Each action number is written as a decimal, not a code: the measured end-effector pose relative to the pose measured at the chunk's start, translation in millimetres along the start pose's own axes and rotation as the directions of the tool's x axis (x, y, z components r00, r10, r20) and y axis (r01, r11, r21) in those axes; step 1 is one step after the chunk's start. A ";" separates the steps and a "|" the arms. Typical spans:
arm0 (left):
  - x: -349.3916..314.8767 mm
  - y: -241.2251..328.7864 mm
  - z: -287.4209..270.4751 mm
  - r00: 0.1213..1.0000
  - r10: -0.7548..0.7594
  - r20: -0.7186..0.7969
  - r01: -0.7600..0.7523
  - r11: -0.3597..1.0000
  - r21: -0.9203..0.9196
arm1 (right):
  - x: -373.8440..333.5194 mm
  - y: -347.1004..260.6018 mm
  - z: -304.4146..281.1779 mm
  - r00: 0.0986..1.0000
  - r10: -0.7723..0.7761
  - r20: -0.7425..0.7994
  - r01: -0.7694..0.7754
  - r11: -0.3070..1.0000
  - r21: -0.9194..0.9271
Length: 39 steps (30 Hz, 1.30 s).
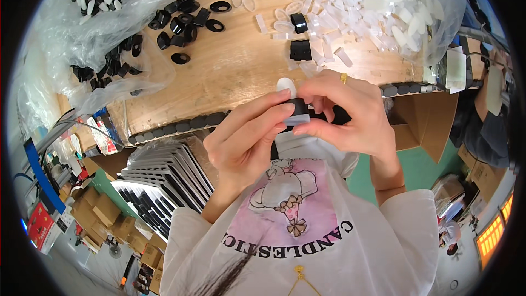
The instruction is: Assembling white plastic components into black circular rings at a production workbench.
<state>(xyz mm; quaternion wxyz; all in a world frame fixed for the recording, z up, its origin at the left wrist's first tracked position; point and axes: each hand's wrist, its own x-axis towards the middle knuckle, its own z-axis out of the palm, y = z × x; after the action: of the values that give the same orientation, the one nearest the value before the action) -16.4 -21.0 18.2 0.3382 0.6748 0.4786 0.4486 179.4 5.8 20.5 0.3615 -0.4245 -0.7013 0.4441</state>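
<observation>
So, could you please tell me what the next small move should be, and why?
Perhaps gently press the translucent piece against the black part with the right hand, the left hand steadying it: both hands are at these parts, the translucent piece shows along the black part's lower edge, and its fit cannot be told.

Handheld black piece (299,108), white oval (285,84) beyond, translucent part (297,120) nearer
</observation>
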 end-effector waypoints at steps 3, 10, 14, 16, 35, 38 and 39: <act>-0.7 0.4 -0.3 0.994 0.112 -0.002 -0.111 0.992 0.063 | 0.5 -6.7 1.8 1.000 -0.004 -0.004 0.004 0.999 -0.046; -6.3 -3.8 1.3 0.979 0.194 -0.068 -0.193 0.981 0.029 | -6.3 -4.7 18.1 0.991 -0.041 -0.126 0.046 0.998 0.041; -4.4 0.0 -0.5 0.983 0.185 -0.023 -0.185 0.982 -0.026 | -8.3 -1.1 20.7 0.983 -0.091 -0.162 0.091 0.996 -0.011; -12.7 0.6 3.7 0.980 0.124 -0.157 -0.132 0.990 -0.044 | -6.7 1.6 21.2 0.972 -0.155 -0.176 0.152 0.988 -0.032; 161.0 -76.1 -142.8 0.874 0.326 -0.360 -0.026 0.772 0.636 | -48.5 59.3 -12.8 0.823 0.231 -0.518 -0.416 0.867 -0.275; 148.1 -80.6 -96.1 0.870 0.472 -0.144 -0.248 0.669 0.701 | -44.0 72.2 -27.5 0.821 0.170 -0.546 -0.408 0.842 -0.352; 140.8 -85.3 -90.0 0.861 0.508 -0.011 -0.298 0.523 0.798 | -43.5 77.4 -34.5 0.825 0.137 -0.549 -0.404 0.821 -0.403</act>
<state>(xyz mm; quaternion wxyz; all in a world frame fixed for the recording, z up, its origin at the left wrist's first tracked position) -109.6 141.9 15.5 -0.1603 0.7851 0.4898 0.3435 247.7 -4.2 -45.3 0.3363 -0.7015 -0.6049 0.1697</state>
